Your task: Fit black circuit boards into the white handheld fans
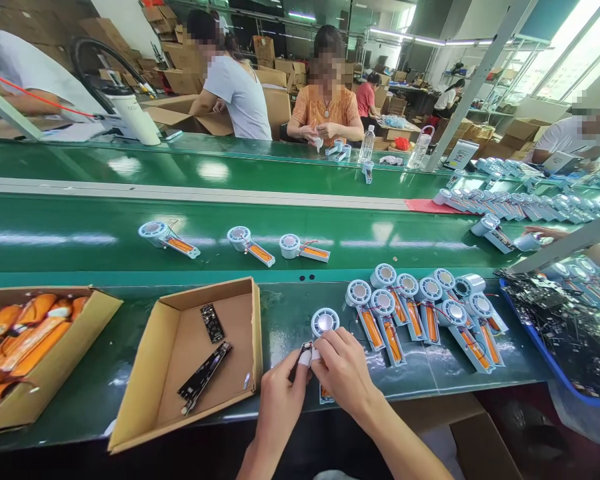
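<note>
Now pinching a small dark part (306, 347) with left hand (283, 393) and right hand (345, 373), close together above the worktop (286, 300)! Beneath, partly covered by both, a pale-blue fan unit (325, 323), round head just beyond the fingers. Right of the hands, a crowd of similar units (431, 290); left, dark circuit boards (213, 324) in a cardboard tray (257, 333); farther ahead, 3 more units (239, 237) on green belt (100, 223).
</note>
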`<action>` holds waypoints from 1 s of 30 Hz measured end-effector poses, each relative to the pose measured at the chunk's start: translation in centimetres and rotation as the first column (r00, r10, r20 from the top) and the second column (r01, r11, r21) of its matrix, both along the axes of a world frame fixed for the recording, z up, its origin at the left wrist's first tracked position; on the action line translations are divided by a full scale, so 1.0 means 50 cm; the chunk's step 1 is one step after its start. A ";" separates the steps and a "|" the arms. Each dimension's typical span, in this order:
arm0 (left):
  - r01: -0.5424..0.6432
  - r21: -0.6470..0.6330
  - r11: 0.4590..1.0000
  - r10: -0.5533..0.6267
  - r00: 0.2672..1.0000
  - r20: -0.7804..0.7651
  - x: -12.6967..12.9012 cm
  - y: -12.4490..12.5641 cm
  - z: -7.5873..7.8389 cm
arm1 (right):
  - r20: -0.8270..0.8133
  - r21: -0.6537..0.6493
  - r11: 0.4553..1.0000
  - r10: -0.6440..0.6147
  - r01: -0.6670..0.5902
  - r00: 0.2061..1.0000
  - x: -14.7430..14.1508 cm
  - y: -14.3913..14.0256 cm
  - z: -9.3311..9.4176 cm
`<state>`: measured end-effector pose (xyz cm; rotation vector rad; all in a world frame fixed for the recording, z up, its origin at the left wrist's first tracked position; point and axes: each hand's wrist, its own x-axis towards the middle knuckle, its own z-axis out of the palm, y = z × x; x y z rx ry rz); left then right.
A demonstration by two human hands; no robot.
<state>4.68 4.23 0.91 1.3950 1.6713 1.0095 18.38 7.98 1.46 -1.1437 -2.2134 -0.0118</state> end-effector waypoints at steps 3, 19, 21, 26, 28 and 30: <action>-0.003 0.019 1.000 0.004 0.999 -0.035 -0.001 0.001 -0.004 | -0.021 0.014 1.000 -0.005 0.005 1.000 -0.001 -0.001 -0.003; 0.217 0.251 0.943 -0.173 0.967 -0.186 -0.034 0.001 -0.028 | -0.067 -0.192 0.975 0.102 -0.113 0.993 0.020 0.008 0.014; 0.261 0.243 0.934 -0.226 0.961 -0.161 -0.042 0.007 -0.020 | -0.100 -0.266 0.952 0.130 -0.152 0.986 0.034 0.015 0.024; 0.306 0.208 0.929 -0.285 0.951 -0.123 -0.050 0.014 -0.011 | -0.208 -0.399 0.884 0.171 -0.243 0.963 0.056 0.029 0.041; 0.316 0.183 0.931 -0.298 0.947 -0.119 -0.052 0.016 -0.012 | -0.211 -0.392 0.873 0.221 -0.290 0.952 0.057 0.031 0.041; 0.322 0.182 0.929 -0.304 0.945 -0.121 -0.054 0.018 -0.013 | -0.168 -0.346 0.887 0.260 -0.304 0.951 0.054 0.030 0.038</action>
